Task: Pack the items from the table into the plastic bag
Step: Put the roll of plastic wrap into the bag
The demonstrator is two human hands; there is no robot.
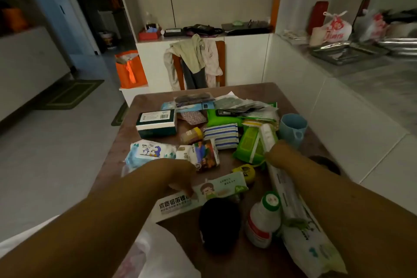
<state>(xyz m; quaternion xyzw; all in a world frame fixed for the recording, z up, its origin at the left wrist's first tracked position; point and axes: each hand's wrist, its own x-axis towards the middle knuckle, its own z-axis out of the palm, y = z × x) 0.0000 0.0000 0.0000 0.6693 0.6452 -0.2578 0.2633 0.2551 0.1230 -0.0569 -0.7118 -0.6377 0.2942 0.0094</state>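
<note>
Many packets crowd the brown table. My left hand reaches over the near middle, fingers closing on the end of a long white foil box with black print. My right hand grips a long white roll package that runs toward the near right edge. A white plastic bag lies at the near left corner, partly under my left arm. A black round object and a white bottle with a green cap stand near the front.
Farther back lie a penguin wipes pack, a dark green box, striped cloths, green packets and a blue cup. A chair draped with clothes stands behind the table; a white counter runs along the right.
</note>
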